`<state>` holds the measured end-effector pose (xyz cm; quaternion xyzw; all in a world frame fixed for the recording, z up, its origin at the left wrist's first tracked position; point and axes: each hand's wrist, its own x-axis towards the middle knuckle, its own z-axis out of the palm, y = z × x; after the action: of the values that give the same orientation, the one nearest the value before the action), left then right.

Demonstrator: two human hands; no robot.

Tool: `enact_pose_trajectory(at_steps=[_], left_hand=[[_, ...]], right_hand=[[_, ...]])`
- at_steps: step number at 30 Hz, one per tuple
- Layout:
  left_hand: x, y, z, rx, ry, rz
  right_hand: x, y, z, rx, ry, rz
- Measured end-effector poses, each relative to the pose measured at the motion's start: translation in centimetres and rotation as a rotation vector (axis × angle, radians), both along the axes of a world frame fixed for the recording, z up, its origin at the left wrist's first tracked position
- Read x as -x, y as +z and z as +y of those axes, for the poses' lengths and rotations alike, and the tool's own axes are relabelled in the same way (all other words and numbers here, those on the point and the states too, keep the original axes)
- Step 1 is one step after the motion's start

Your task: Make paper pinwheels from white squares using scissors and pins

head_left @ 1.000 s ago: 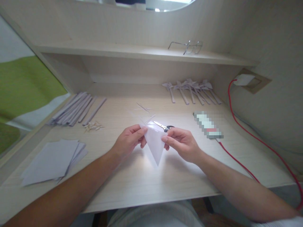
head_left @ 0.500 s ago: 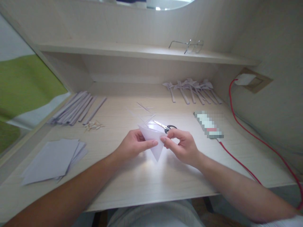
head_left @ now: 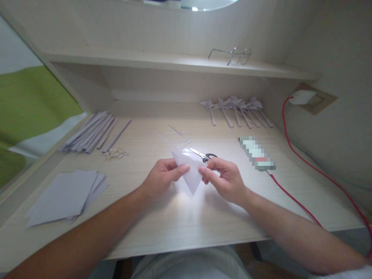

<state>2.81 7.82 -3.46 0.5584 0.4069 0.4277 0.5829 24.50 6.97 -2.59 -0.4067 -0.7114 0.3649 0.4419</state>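
1. The fingers of the left hand [head_left: 162,176] are closed on the upper left edge of a folded white paper [head_left: 190,174]; thumb and forefinger pinch it.
2. The fingers of the right hand [head_left: 225,178] are closed on the upper right corner of the same paper, also between thumb and forefinger.
3. The paper has the form of a triangle with its point down. It is held just above the desk [head_left: 186,221], between the two hands, in front of the person.
4. Directly behind the paper lie small scissors [head_left: 202,155], with thin paper scraps [head_left: 177,133] a little farther back.
5. At the left lie a stack of paper sheets [head_left: 65,195], some small pale bits [head_left: 114,154] and a row of rolled paper sticks [head_left: 93,133].
6. At the back right lies a group of finished paper pinwheels [head_left: 236,110]. Near them are a blurred flat device [head_left: 257,153] and a red cable [head_left: 293,197] which goes to a wall plug [head_left: 302,97].
7. Glasses [head_left: 232,56] rest on the shelf [head_left: 145,60] above.
8. Risk, in my judgement: the paper is thin and is held only at its top, so an uneven pull of the two pinches can tear it or make a crooked crease. The lower point hangs free and can bend against the desk. The scissors are very near the right knuckles, and a push forward can knock them.
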Motion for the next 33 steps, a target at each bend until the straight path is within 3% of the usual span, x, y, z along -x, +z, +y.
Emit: enact_pose_trajectory(at_steps=[9, 17, 24, 33], left_hand=[[-0.2, 0.0, 0.2, -0.053, 0.092, -0.031], [1.0, 0.5, 1.0, -0.103, 0.270, -0.113], [1.0, 0.2, 0.9, -0.082, 0.160, -0.039], [0.8, 0.6, 0.9, -0.090, 0.219, -0.097]], right_hand=[[-0.2, -0.2, 0.0, 0.043, 0.022, 0.044], [-0.2, -0.2, 0.0, 0.024, 0.046, 0.017], [-0.2, -0.3, -0.1, 0.023, 0.054, 0.017], [-0.2, -0.4, 0.2, 0.117, 0.102, 0.086]])
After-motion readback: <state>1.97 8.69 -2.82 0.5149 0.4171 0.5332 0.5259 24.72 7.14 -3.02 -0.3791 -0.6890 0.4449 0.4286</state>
